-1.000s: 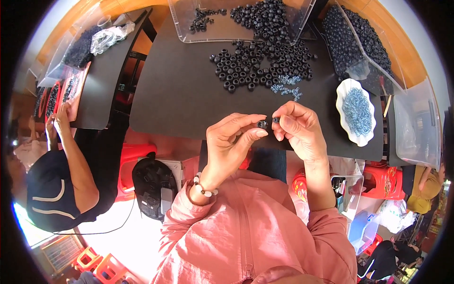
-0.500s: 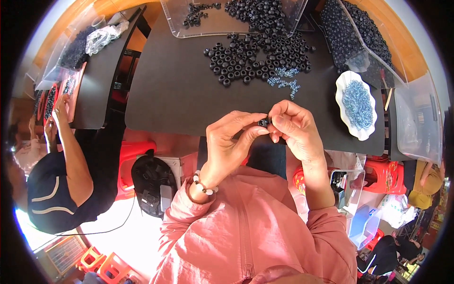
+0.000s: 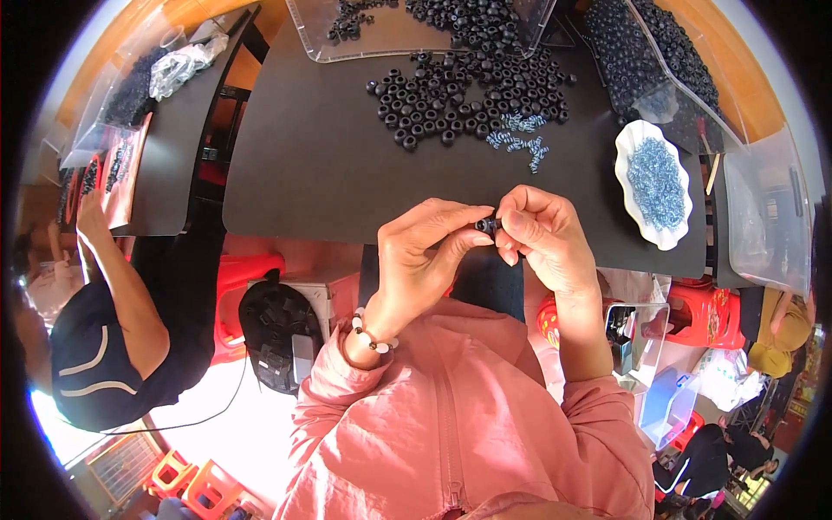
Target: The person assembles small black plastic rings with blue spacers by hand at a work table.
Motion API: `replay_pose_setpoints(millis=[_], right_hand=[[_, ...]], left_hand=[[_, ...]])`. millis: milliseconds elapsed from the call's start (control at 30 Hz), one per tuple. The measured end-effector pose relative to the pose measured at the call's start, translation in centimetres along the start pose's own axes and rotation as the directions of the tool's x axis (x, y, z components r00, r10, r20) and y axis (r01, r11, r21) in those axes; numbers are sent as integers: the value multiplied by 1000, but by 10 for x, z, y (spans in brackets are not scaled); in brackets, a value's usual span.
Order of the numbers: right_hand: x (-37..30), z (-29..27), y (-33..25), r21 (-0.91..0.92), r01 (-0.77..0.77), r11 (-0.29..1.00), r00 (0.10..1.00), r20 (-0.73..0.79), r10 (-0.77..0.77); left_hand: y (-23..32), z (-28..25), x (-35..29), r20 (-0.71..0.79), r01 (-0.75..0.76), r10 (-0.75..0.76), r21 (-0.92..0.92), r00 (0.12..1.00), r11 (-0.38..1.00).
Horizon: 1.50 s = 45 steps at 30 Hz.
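"Pinching a black bead (image 3: pixel 483 226), is that the left hand (image 3: pixel 418 253), just over the near edge of the table (image 3: pixel 299 178)?"

"Yes. Its thumb and forefinger are nearly together, with the bead between their tips, and the other fingers bend loosely behind. A bracelet (image 3: pixel 379 347) sits on that wrist."

"And the right hand (image 3: pixel 552 243)?"

"It meets the left one over the same edge of the table. Its thumb and forefinger press close on a small dark piece (image 3: pixel 497 224), right up by the bead. The fingers mostly hide it, so its shape cannot be told, nor whether it sits in the bead's hole."

"What lies on the table, then?"

"A loose pile of black beads (image 3: pixel 418 116) spreads over its far half. Some striped blue beads (image 3: pixel 522 123) lie right of the table's middle, touching that pile. At the table's right side stands a white dish (image 3: pixel 663 240) with a wavy rim, full of small blue beads (image 3: pixel 656 184)."

"Anything around it?"

"A clear box (image 3: pixel 322 58) at the table's far edge holds more black beads, and a clear tub (image 3: pixel 656 71) at its far right corner is heaped with them. Left of the table, another person (image 3: pixel 95 368) in dark clothes has an arm stretched forward."
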State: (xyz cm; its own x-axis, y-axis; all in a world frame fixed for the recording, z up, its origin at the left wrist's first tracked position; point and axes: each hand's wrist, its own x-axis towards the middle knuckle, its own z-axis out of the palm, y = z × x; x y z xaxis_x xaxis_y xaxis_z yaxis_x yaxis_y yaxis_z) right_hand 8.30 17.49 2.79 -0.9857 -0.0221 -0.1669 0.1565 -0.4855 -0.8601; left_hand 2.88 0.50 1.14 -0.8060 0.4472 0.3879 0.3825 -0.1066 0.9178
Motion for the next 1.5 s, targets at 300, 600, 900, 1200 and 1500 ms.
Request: replay_pose_setpoints(millis=[300,600,900,1200,1500], right_hand=[[-1,1,3,-31,10,999,1000,-2,-10],[-3,1,6,15,-19,1000,999,31,19],[-5,2,8,40,-13,999,997,78,10],[-10,5,3,-206,34,978,999,35,-27],[-10,3,2,-173,-11,985,996,86,26]], left_hand=[[1,-4,-1,36,-18,16,42,999,999],[1,-4,-6,-2,12,-12,-21,1000,1000],[6,-3,-6,23,-88,88,-8,996,996],[10,-1,-14,45,-114,110,105,993,988],[9,0,-19,47,-117,112,115,993,986]])
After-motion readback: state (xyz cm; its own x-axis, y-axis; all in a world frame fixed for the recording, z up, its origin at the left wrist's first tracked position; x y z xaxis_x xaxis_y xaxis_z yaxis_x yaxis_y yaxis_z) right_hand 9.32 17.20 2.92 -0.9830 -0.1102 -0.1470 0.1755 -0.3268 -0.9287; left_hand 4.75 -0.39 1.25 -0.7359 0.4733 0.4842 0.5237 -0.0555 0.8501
